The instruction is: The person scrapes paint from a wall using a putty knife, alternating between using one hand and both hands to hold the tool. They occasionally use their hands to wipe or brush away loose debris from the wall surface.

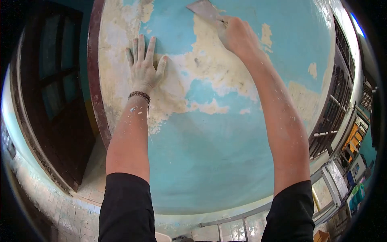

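My right hand (238, 37) is closed around the handle of a putty knife (203, 10), raised high on the wall. Its wide blade points up and left and lies against the turquoise paint, or very near it. Flat on a bare pale patch to the left rests my left hand (144, 70), fingers spread, holding nothing. A braided bracelet (139, 95) circles that wrist. The wall (209, 157) is turquoise, with large scraped areas of cream and white between and around my hands. Small paint flakes cling to both forearms.
A dark wooden door (60, 97) stands at the left beside a maroon frame edge (95, 68). At the right is a barred window (336, 92). Metal ladder-like rails (242, 215) run below me, and assorted items (356, 195) crowd the lower right. Dust and flakes cover the floor (72, 218).
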A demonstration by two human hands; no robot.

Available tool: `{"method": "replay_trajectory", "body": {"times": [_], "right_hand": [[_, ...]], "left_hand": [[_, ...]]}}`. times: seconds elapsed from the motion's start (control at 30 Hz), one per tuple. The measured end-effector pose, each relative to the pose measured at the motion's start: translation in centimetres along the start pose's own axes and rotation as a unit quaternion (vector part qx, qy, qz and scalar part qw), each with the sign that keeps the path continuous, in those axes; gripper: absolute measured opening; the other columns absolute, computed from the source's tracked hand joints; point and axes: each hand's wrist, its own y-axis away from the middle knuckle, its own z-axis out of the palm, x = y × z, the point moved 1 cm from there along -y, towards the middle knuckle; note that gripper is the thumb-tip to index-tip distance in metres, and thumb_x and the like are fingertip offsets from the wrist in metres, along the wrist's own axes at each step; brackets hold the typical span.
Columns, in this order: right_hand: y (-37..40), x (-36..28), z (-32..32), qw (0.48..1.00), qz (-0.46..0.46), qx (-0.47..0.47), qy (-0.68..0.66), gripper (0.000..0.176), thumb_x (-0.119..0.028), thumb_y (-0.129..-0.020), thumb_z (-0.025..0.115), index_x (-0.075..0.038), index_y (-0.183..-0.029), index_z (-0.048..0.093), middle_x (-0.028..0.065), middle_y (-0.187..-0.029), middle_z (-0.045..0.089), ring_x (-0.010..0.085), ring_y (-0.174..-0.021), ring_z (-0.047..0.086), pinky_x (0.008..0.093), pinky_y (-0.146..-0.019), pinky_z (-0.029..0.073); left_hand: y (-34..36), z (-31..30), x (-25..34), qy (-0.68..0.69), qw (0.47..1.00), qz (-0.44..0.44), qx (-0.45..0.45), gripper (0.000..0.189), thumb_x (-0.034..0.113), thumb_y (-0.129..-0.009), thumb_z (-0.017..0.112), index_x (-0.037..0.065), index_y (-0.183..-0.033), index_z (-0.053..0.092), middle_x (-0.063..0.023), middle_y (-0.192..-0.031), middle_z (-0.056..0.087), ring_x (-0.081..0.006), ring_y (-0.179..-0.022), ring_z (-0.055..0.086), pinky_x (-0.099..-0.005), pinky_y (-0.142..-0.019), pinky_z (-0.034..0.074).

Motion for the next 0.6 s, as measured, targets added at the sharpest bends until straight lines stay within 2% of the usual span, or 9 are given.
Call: {"method": "replay_trajectory", "body": {"times": [0.1,0.17,0.3,0.4,0.5,0.6], "right_hand": [[-0.5,-0.8,0.4,1.0,0.003,0.015,-0.004,0.034,-0.031,-0.096,0.045,-0.013,-0.113,0.068,0.0201,-0.096,0.07,0.0396,-0.092,0.065,0.0489,-0.082,0.052],[2.7,-0.2,0.3,0.999,-0.045,0.02,0.009,0.034,-0.03,-0.096,0.045,-0.012,-0.116,0.066,0.0215,-0.092,0.069,0.0406,-0.088,0.065,0.0497,-0.077,0.052],[11.0,3.6,1.8,0.999,-0.015,-0.021,0.026,0.034,-0.027,-0.097,0.045,-0.011,-0.118,0.066,0.0219,-0.089,0.068,0.0411,-0.082,0.064,0.0495,-0.069,0.05],[10.2,3.2,2.4,0.999,-0.03,-0.002,0.021,0.034,-0.026,-0.096,0.046,-0.011,-0.119,0.066,0.0222,-0.088,0.068,0.0406,-0.081,0.065,0.049,-0.069,0.051],[5.5,-0.1,2.2,0.999,-0.037,-0.003,0.019,0.033,-0.024,-0.097,0.046,-0.012,-0.12,0.066,0.0217,-0.088,0.068,0.0398,-0.081,0.065,0.0488,-0.069,0.051],[4.7,-1.8,1.0,0.997,-0.068,0.009,0.044,0.032,-0.024,-0.097,0.045,-0.012,-0.118,0.067,0.0211,-0.088,0.069,0.0393,-0.081,0.065,0.0485,-0.07,0.052]], "left_hand": [[0.4,-0.1,0.0,0.005,1.0,-0.012,-0.02,0.066,0.047,-0.093,0.055,0.02,-0.15,0.035,-0.0123,-0.159,0.023,-0.0319,-0.146,0.02,-0.0519,-0.119,0.012],[0.6,0.1,-0.2,0.015,1.0,-0.007,-0.01,0.066,0.046,-0.093,0.056,0.021,-0.15,0.035,-0.0121,-0.158,0.024,-0.0314,-0.146,0.021,-0.0517,-0.119,0.012],[0.5,0.1,-0.2,0.015,1.0,-0.017,-0.008,0.066,0.046,-0.092,0.056,0.021,-0.15,0.036,-0.0116,-0.159,0.024,-0.0311,-0.146,0.021,-0.0514,-0.119,0.012],[0.6,0.1,0.0,0.006,1.0,-0.016,-0.013,0.065,0.046,-0.093,0.056,0.021,-0.15,0.036,-0.0113,-0.159,0.024,-0.0309,-0.146,0.021,-0.0509,-0.119,0.011],[0.7,0.3,-0.2,0.021,1.0,-0.006,-0.005,0.065,0.046,-0.093,0.055,0.022,-0.15,0.036,-0.0112,-0.159,0.024,-0.0304,-0.147,0.021,-0.0502,-0.119,0.011],[0.3,0.4,-0.6,0.006,1.0,-0.001,-0.004,0.064,0.047,-0.093,0.055,0.021,-0.149,0.037,-0.0112,-0.159,0.024,-0.0301,-0.147,0.021,-0.0498,-0.119,0.011]]}}
